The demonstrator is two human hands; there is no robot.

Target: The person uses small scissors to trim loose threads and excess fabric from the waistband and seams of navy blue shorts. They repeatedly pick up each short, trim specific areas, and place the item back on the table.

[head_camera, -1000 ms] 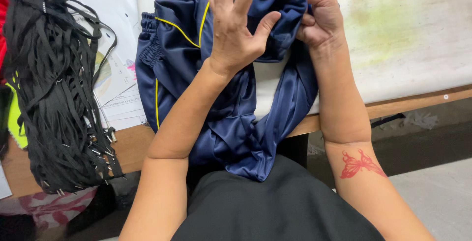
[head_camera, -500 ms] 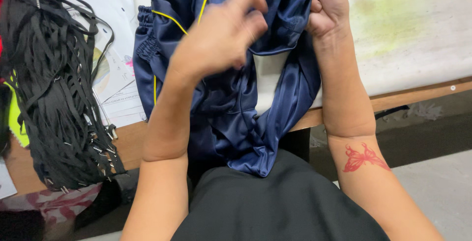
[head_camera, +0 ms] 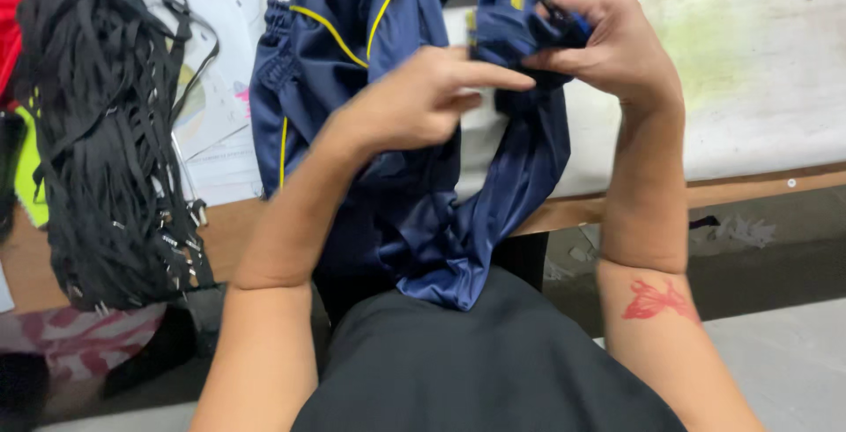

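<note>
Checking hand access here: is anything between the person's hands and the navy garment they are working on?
Nothing visible. The right hand grips the bunched navy garment directly, and the left hand touches it beside the right. The black straps lie apart, off to the left.

I am in a garment workshop, at a sewing or finishing station. My tabletop is a worn, stained white work surface with a bare wooden front edge. A thick bundle of black drawstring cords with metal tips lies heaped on it, beside paper sheets, and navy sportswear with yellow piping is spread across it.
</note>
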